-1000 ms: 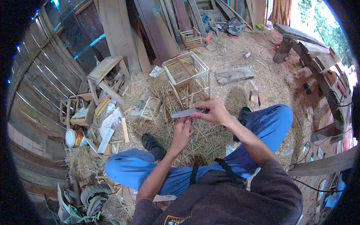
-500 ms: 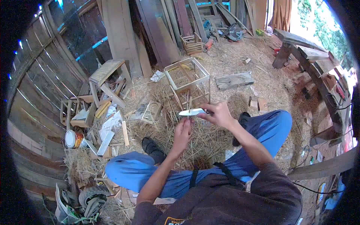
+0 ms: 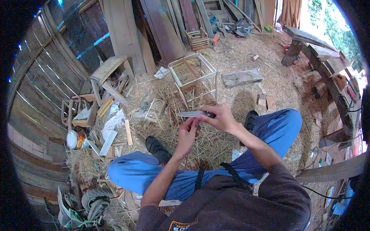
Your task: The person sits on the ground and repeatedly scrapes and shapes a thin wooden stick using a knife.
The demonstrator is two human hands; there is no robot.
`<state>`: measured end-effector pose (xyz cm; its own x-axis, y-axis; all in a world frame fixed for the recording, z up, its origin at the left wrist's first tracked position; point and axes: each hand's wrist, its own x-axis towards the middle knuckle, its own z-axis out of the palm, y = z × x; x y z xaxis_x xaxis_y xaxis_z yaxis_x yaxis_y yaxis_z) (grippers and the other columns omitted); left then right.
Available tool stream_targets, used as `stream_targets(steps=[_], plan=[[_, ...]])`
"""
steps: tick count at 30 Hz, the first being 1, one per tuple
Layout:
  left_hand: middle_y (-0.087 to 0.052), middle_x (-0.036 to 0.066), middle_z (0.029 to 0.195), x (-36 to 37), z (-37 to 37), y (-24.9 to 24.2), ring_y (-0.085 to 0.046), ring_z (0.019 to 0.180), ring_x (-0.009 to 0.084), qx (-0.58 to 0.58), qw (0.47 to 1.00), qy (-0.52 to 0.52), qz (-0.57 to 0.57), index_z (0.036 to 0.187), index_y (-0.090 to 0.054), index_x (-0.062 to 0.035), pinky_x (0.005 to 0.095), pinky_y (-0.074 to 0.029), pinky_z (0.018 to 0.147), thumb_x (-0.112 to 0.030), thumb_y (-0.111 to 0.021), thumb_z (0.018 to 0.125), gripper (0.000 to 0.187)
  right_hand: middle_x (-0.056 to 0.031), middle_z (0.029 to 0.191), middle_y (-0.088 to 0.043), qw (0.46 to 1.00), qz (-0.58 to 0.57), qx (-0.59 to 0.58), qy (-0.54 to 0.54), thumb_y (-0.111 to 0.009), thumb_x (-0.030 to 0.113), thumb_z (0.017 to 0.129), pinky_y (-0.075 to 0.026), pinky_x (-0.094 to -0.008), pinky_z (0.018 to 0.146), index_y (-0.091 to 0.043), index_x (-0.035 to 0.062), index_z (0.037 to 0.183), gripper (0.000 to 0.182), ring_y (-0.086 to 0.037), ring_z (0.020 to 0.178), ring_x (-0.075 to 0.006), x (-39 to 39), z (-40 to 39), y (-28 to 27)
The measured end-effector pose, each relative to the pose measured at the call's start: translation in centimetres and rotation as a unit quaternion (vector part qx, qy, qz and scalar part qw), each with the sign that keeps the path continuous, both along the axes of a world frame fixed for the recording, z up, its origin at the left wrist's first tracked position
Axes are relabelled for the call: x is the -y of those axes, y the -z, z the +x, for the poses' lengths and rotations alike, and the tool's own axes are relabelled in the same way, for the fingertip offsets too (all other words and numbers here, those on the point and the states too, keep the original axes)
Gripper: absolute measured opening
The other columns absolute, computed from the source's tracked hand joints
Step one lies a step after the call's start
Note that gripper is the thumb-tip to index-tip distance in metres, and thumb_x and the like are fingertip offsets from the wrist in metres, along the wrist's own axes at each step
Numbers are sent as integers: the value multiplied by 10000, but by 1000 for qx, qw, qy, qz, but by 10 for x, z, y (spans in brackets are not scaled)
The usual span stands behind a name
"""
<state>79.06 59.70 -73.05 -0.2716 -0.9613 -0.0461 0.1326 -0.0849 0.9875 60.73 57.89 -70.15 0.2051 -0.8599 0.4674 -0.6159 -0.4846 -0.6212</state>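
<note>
My right hand (image 3: pixel 222 118) is closed around the dark handle of a knife (image 3: pixel 188 114), whose blade points left. Just below and left of it, my left hand (image 3: pixel 187 133) pinches a thin wooden stick, mostly hidden by the fingers and the blade. The two hands meet close together, the knife lying across the stick above the left fingertips. Beyond them stands a small open wooden frame (image 3: pixel 187 85) on the straw-strewn ground.
A small wooden stool (image 3: pixel 111 71) stands at left, near a paint can (image 3: pixel 72 139) and scrap wood. A plank (image 3: pixel 241 77) lies on the ground beyond my right knee. Boards (image 3: pixel 160 34) lean at the back. A heavy bench (image 3: pixel 322 65) stands at right; a circular saw (image 3: pixel 243 27) lies farther back.
The knife blade has turned from showing its bright flat to a narrower, darker view. Both hands have shifted slightly, my left fingers now nearer the right hand.
</note>
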Motion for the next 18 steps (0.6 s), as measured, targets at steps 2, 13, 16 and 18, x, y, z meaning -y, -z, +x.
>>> stream_targets(steps=[2,13,16,18], plan=[[-444,-60,687,-1,2,-1,-379,571,19,-33,999,21,27,1105,-628,-79,202,-283,461,-301,-538,1031,251,-171,770,-685,1000,6,9,-5,-751,437,817,-515,-399,581,-743,100,992,379,-669,685,-360,-1,0,1],[-446,-64,669,-17,-3,-1,-349,514,17,-24,999,-12,31,1107,-607,-64,207,-259,441,-345,-543,1025,300,-147,818,-718,999,48,-10,-5,-789,449,767,-537,-366,615,-759,93,1005,430,-696,695,-314,-4,-2,-7],[-424,-72,649,-18,-4,3,-342,509,14,-2,999,-22,24,1098,-597,-63,207,-257,435,-341,-532,1030,294,-120,663,-668,1000,-1,-6,-22,-843,401,737,-449,-297,496,-759,75,994,424,-612,510,-169,3,-4,3],[-407,-77,634,-20,-5,-5,-333,506,11,-6,999,-19,37,1086,-588,-65,205,-251,433,-336,-517,1037,285,-117,659,-672,999,-23,-8,-23,-844,408,733,-462,-302,500,-762,95,994,416,-619,506,-180,7,-4,11]])
